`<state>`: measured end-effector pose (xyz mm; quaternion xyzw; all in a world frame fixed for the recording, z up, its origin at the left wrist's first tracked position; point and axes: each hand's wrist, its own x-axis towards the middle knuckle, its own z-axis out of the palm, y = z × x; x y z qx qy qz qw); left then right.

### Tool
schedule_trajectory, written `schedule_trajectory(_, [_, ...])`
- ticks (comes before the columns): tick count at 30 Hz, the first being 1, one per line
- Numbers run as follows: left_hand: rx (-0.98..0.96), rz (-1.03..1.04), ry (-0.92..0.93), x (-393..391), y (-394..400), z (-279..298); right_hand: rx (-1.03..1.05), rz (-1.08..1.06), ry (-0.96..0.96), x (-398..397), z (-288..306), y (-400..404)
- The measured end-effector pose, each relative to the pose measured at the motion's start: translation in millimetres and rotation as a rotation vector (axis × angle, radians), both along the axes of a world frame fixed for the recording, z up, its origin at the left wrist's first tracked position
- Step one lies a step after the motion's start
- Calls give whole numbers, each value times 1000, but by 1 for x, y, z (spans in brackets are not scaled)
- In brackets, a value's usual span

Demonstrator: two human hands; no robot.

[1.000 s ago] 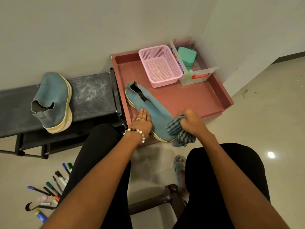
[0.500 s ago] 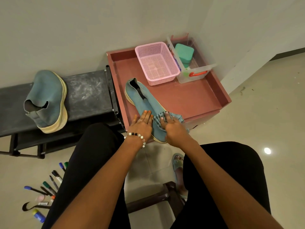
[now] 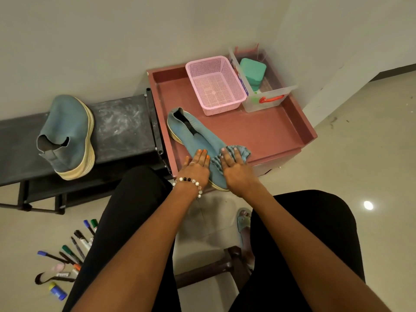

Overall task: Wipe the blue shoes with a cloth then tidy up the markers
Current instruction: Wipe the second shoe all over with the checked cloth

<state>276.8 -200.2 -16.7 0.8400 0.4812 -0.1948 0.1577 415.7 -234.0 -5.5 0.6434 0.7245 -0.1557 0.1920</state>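
Two hands on one shoe | we press left hand flat on its toe, right hand flat on cloth beside | shoe's length runs away from fingers toward basket | markers on floor, left of shoe.

blue shoe, striped teal cloth, pink basket

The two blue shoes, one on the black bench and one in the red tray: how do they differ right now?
The shoe on the bench stands untouched, its thick cream sole showing; the shoe in the tray lies flat under both hands, the left hand steadying it, the right hand pressing a striped cloth on it. Both are blue with pale soles.
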Motion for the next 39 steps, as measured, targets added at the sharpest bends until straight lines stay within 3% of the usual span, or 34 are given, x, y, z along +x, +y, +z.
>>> schedule_trajectory(4, [41,22,22,3,-4,-4,-156,63,28,-3,16,-15])
schedule_trajectory(7, [54,21,14,4,-6,-6,-211,-23,302,20,28,-20])
schedule_trajectory(15, [48,-6,42,1,-5,-1,417,-1137,1118,69,40,-11])
schedule_trajectory(17, [70,14,43,2,-10,3,479,-1291,1193,72,36,-6])
schedule_trajectory(19, [76,106,-103,0,-16,14,480,-1333,1210,73,34,-3])
schedule_trajectory(22, [133,385,-378,0,-30,34,478,-1319,1196,69,32,0])
schedule_trajectory(25, [166,643,-461,4,-46,41,484,-1264,1159,63,28,2])
schedule_trajectory(29, [-53,964,-489,8,-57,20,532,-1138,1091,56,32,-3])
schedule_trajectory(32, [-202,1162,-644,10,-54,10,516,-806,1026,45,31,-10])
schedule_trajectory(35, [-282,1253,-733,10,-47,15,384,-348,730,25,14,-20])
schedule_trajectory(39, [-298,1312,-770,11,-45,16,76,-138,170,-13,7,-38])
